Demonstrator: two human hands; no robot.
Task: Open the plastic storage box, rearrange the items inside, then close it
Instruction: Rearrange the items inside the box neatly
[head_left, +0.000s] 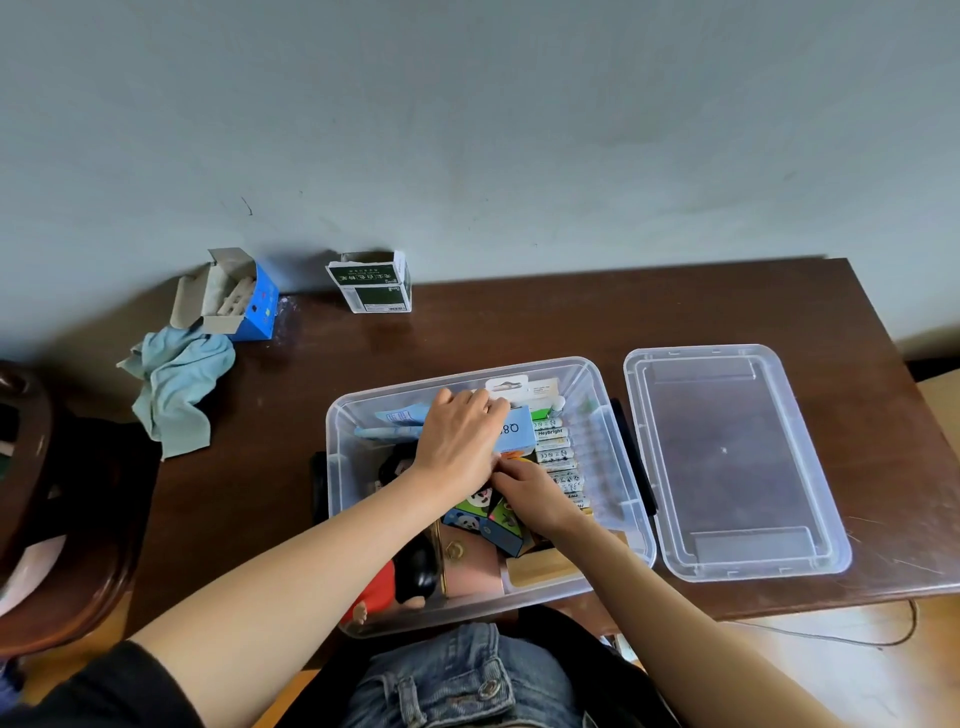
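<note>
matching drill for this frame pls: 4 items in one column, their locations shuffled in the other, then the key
Items
1. clear lid
2. light blue cloth
3. green and white carton
4. row of batteries

Places
A. at the back of the table, against the wall
B. inside the storage box, along its right side
C. flat on the table, right of the box
D. crumpled at the table's left edge, in front of the open blue carton

Pairs: 1-C, 2-D, 3-A, 4-B
</note>
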